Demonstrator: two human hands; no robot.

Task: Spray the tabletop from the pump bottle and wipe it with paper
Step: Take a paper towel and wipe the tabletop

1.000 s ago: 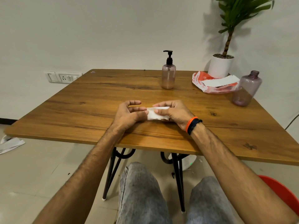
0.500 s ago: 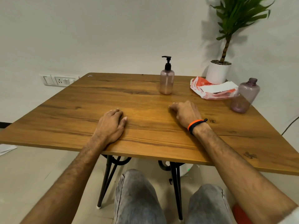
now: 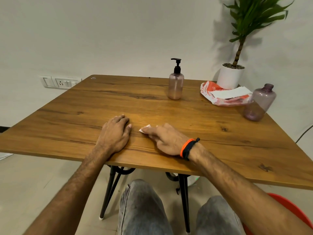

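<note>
Across the middle of the view the wooden desk [image 3: 94, 106] takes up most of the scene, and no wet patch or spray shows on it, so by the look of things the wiping is either just starting or running over a dry top. At the far right corner a potted plant [image 3: 230, 75] stands against the wall, with an open pack of paper [image 3: 225, 95] lying just in front of it and a capless purple bottle [image 3: 260, 102] near the right edge. The pump bottle [image 3: 176, 85] stands upright at the far middle, well apart from both hands and untouched, which suggests the spraying step is not yet done. Near the front edge the left hand [image 3: 115, 134] rests flat on the wood, fingers relaxed, its grip holding nothing. Just to its right, the right hand [image 3: 166, 139] presses a small folded piece of paper [image 3: 144, 130] onto the desk under its fingers; only a white corner peeks out, so I judge this grip to be pinning the paper. Most of the desk is left to cover.
</note>
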